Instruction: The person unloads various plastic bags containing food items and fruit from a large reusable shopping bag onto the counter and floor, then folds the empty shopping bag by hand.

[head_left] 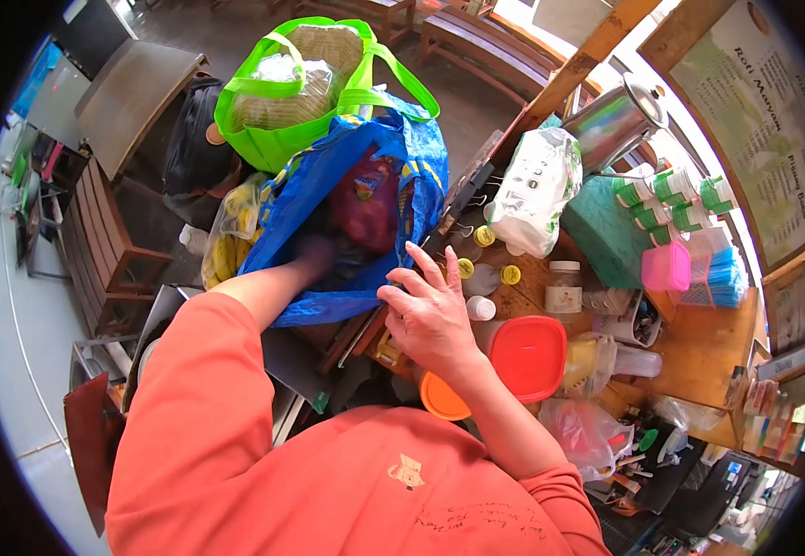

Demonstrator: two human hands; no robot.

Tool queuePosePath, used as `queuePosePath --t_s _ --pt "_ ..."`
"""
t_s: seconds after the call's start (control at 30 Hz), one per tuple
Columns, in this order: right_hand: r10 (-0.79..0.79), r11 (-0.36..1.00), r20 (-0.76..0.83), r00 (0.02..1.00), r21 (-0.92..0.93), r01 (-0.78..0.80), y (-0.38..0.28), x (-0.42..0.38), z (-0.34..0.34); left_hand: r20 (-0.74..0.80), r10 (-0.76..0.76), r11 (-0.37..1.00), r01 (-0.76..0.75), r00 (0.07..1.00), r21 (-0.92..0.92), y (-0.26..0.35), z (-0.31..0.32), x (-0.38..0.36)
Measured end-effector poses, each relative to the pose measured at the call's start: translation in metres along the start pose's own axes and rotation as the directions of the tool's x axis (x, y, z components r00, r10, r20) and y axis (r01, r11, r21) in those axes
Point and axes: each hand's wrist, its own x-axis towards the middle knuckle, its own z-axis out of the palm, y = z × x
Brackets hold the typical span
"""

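A large blue shopping bag [282,222] with yellow marks gapes open in front of me. Inside it lies a dark red plastic package [365,208] with a printed label. My left hand [317,259] reaches down into the bag; motion blur and shadow hide its fingers. At the bag's right rim, my right hand [430,315] has its thumb and fingertips on the blue edge, with one finger raised. Behind the blue bag stands a bright green bag [272,144] with plastic-wrapped, ribbed tan items [323,46].
Yellow bananas in a clear bag [221,255] sit left of the blue bag. On the wooden table [680,361] at right are a red-lidded container [527,360], a jar [564,285], a white-green pack [537,190], a steel pot [615,120] and stacked cans [676,190].
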Motion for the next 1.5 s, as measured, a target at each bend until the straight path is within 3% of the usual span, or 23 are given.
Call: queuePosePath --t_s 0.07,0.13,0.27,0.33,0.47,0.53,0.73,0.87,0.93,1.03,1.13,1.17,1.23,1.3,1.37,1.4,1.43,1.47,1.5 --pt "0.008 1.0 -0.001 1.0 0.003 -0.008 -0.002 -0.001 -0.001 0.011 -0.004 1.0 0.004 1.0 0.016 -0.003 0.0 -0.002" --pt "0.013 1.0 0.0 1.0 0.006 -0.013 -0.002 -0.001 -0.003 -0.052 -0.098 0.989 0.091 0.994 -0.114 -0.005 0.001 -0.003" --pt "0.017 1.0 -0.004 1.0 0.018 -0.017 -0.002 -0.003 -0.002 -0.034 -0.115 0.991 0.113 0.993 -0.07 -0.002 0.0 0.0" --pt "0.019 1.0 -0.007 1.0 0.014 -0.019 -0.002 -0.005 -0.002 0.118 -0.09 0.978 0.11 0.989 -0.177 -0.006 -0.013 0.003" --pt "0.025 0.999 -0.015 1.0 0.028 -0.025 -0.002 -0.005 -0.003 0.135 -0.066 0.96 0.099 0.989 -0.262 -0.025 -0.001 0.014" --pt "0.029 0.999 -0.017 0.999 0.027 -0.028 -0.002 -0.006 -0.001 0.236 0.037 0.958 0.033 0.971 -0.284 -0.039 0.018 0.027" --pt "0.008 0.999 -0.013 1.0 0.042 -0.007 -0.003 -0.005 -0.008 0.351 0.028 0.975 0.052 0.936 -0.216 -0.032 -0.04 0.012" --pt "0.003 1.0 -0.038 0.999 0.026 -0.002 0.0 -0.006 -0.002 0.316 -0.03 0.984 0.084 0.948 -0.158 -0.024 -0.101 -0.02" --pt "0.015 0.999 -0.057 0.998 0.031 -0.013 -0.001 -0.007 -0.001 0.218 -0.098 0.952 0.156 0.971 -0.264 -0.021 -0.147 -0.047" --pt "0.012 1.0 -0.074 0.997 0.003 -0.012 0.0 -0.008 0.0 0.218 -0.133 0.946 0.19 0.967 -0.263 -0.024 -0.193 -0.064" --pt "-0.001 1.0 -0.075 0.997 -0.027 -0.001 0.0 -0.01 -0.001 0.026 -0.068 0.951 0.073 0.997 -0.3 -0.033 -0.244 -0.097" --pt "-0.004 1.0 -0.069 0.998 -0.02 0.002 0.001 -0.01 -0.001 -0.117 -0.008 0.955 -0.028 0.993 -0.295 -0.041 -0.251 -0.105" --pt "0.005 1.0 -0.08 0.997 -0.013 -0.006 0.003 -0.013 0.002 -0.074 0.009 0.931 -0.035 0.997 -0.364 -0.037 -0.294 -0.129" --pt "-0.004 1.0 -0.125 0.992 0.006 0.005 0.006 -0.016 0.005 -0.294 0.1 0.888 -0.218 0.951 -0.404 -0.044 -0.31 -0.138" --pt "0.008 1.0 -0.1 0.995 -0.023 -0.01 0.004 -0.02 0.001 -0.453 -0.107 0.777 -0.21 0.885 -0.594 -0.054 -0.312 -0.146" --pt "-0.01 0.999 -0.126 0.992 -0.035 0.005 0.004 -0.023 0.002 -0.503 0.086 0.89 -0.293 0.86 -0.349 -0.052 -0.333 -0.16" --pt "-0.022 0.999 -0.148 0.989 -0.05 0.015 0.003 -0.028 0.001 -0.317 0.015 0.91 -0.144 0.948 -0.389 -0.049 -0.361 -0.168" --pt "-0.024 0.999 -0.159 0.987 -0.035 0.019 0.0 -0.032 -0.001 -0.526 0.194 0.957 -0.278 0.828 -0.085 -0.051 -0.364 -0.181" --pt "-0.052 0.998 -0.196 0.979 -0.05 0.043 -0.004 -0.039 -0.007 -0.555 0.022 0.95 -0.19 0.832 -0.247 -0.029 -0.377 -0.199"
